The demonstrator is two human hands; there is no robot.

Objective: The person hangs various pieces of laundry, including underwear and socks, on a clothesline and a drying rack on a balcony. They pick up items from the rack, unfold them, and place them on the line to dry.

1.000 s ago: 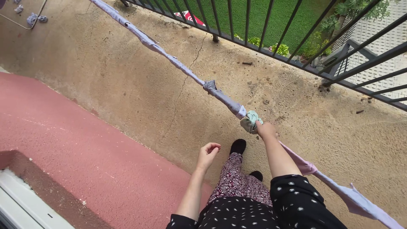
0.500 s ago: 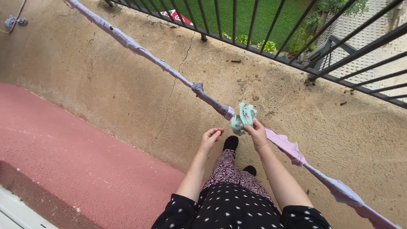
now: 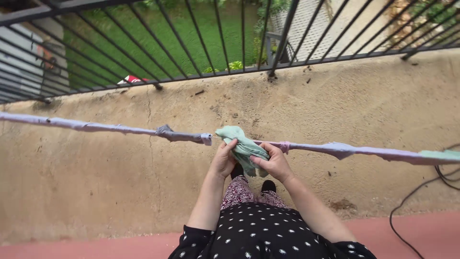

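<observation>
A pale green cloth is bunched over a line wrapped in lilac fabric that stretches across the view. My left hand grips the cloth's left side from below. My right hand holds the cloth's right side, fingers curled around it, just under the line. Both arms reach forward from my dark dotted top. My patterned trousers and black shoes show below the cloth.
A black metal railing runs along the far edge of the rough concrete ledge, with grass beyond. A black cable lies on the red floor at the right. Another green piece hangs on the line at far right.
The view has swung so the line now runs level. My left hand, empty before, has come up and taken hold of the green cloth beside my right hand.
</observation>
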